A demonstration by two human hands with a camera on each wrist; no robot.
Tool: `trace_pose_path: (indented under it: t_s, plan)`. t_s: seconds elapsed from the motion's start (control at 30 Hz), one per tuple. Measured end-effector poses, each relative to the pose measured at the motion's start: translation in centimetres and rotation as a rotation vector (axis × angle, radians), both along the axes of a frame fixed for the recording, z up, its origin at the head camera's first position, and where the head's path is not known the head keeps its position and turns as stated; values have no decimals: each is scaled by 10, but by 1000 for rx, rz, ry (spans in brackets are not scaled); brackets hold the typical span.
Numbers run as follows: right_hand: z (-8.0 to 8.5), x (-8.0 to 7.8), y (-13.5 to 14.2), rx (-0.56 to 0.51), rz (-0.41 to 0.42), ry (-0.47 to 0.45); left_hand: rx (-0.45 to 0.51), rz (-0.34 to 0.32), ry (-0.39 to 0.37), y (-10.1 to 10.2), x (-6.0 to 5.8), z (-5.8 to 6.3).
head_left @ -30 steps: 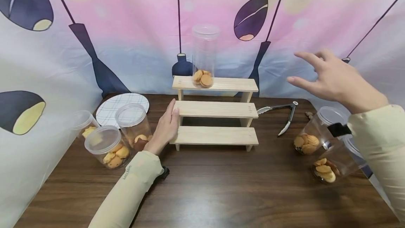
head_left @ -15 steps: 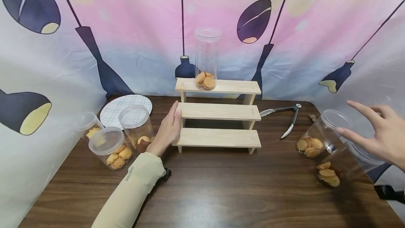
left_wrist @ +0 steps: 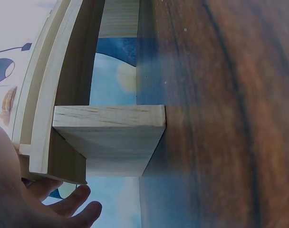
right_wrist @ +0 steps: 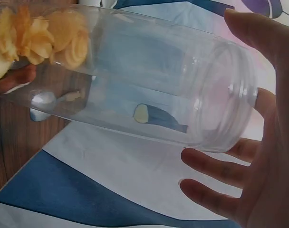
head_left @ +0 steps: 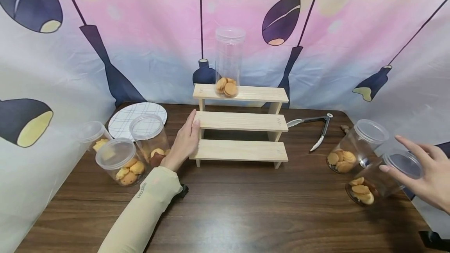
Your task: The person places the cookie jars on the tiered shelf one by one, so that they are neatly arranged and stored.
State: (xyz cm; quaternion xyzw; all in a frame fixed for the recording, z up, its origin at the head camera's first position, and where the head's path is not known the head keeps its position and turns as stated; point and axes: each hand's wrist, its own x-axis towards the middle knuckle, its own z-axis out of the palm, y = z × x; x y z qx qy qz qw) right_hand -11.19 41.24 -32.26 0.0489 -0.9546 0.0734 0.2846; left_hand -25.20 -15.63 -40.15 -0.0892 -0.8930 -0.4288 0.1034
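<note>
"Where is the right hand (head_left: 426,171)?"

"Near the right edge of the dark brown, wood-grain tabletop (head_left: 225,214), spread about the lidded end of a tall, clear plastic cylindrical jar (head_left: 381,179) with golden cookies at its bottom. Thumb and fingers are apart and not gripping; whether any of them touches the lid, I cannot tell."

"And the left hand (head_left: 183,139)?"

"Laid against the left end of a three-step, pale wooden stand (head_left: 242,121), fingers extended, touching rather than clenching. The stand is by the middle of the back edge, and its top step carries a clear jar of round cookies (head_left: 230,63)."

"What else?"

"Just beside the right hand's jar, a second clear cookie jar (head_left: 356,143). Towards the back right corner, black-and-white tongs (head_left: 325,129) (splayed wide). At the back left corner, a round white plate with a grid pattern (head_left: 117,122); along the left edge, three lidded clear plastic jars (head_left: 114,157) of cookies."
</note>
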Motion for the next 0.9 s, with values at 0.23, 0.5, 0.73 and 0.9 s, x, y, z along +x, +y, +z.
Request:
trace_pose_path:
  t_s: [0.23,0.5,0.73,0.9]
  plan:
    - [-2,1,-2,27,-27,-25,1,4,-4,0,0,0]
    - [-3,-1,-3,12,-18,-26,-5,8,14,0,-1,1]
    - [-5,0,-3,4,-43,-85,-4,9,26,1,-1,1]
    - [-6,0,-3,24,-30,-79,-6,8,17,0,-1,1]
